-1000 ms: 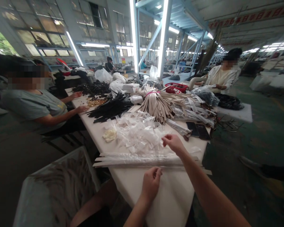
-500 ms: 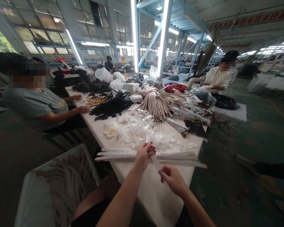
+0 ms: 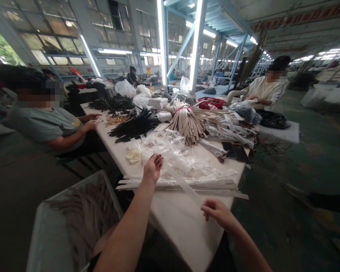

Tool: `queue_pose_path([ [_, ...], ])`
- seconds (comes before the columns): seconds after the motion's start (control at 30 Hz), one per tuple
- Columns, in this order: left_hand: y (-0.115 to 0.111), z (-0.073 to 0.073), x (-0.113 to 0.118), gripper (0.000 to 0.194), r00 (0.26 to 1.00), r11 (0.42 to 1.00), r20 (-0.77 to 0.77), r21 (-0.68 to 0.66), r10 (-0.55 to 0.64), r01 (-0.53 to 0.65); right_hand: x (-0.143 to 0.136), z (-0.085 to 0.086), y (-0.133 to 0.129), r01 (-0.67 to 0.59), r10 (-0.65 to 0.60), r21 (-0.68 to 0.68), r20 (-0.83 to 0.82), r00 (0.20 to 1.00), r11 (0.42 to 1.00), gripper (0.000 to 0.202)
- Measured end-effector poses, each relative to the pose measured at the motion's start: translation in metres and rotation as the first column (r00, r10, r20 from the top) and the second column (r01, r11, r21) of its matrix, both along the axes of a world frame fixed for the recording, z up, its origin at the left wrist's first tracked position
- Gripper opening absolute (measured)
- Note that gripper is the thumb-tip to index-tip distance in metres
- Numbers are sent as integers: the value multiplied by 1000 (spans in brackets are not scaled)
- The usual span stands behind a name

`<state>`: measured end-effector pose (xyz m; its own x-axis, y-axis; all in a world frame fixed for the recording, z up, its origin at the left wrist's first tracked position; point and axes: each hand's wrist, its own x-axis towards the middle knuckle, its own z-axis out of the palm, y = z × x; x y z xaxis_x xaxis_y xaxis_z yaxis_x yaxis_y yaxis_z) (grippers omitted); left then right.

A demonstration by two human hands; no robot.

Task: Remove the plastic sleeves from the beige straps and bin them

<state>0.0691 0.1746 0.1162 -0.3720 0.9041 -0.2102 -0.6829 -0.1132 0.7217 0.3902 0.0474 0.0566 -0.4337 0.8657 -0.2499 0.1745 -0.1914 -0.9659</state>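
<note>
Workshop table (image 3: pixel 184 230), head view: a clear strip (image 3: pixel 186 187) slants over a flat bundle (image 3: pixel 140 183) and the near tabletop, between the two hands. Its lower end is pinched between thumb and fingers of the right hand (image 3: pixel 218 214); the left hand (image 3: pixel 153 168) curls its fingers beside the upper end, where it cannot be told whether they grip. Such film is probably light, limp and somewhat slippery, likely to crease or cling; a fingertip pinch at each end, with mild tension, should suit it best. Loose film in the pile (image 3: pixel 172 147) lies close behind and could snag. Bundle ends jut past the left edge, near the bin (image 3: pixel 49 234); the right edge runs close beside the right hand. Room for moving lies toward the wearer, between the forearms.
</note>
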Motion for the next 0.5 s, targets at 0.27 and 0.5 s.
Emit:
queue_pose_path([
  [0.27, 15, 14, -43, 15, 869, 912, -431, -203, 244, -357, -4, -13, 20, 314, -316, -64, -16, 949, 947, 38],
  [0.5, -82, 68, 5, 22, 493, 940, -809, 207, 321, -272, -26, -21, 21, 444, -452, 115, 57, 890, 889, 40],
])
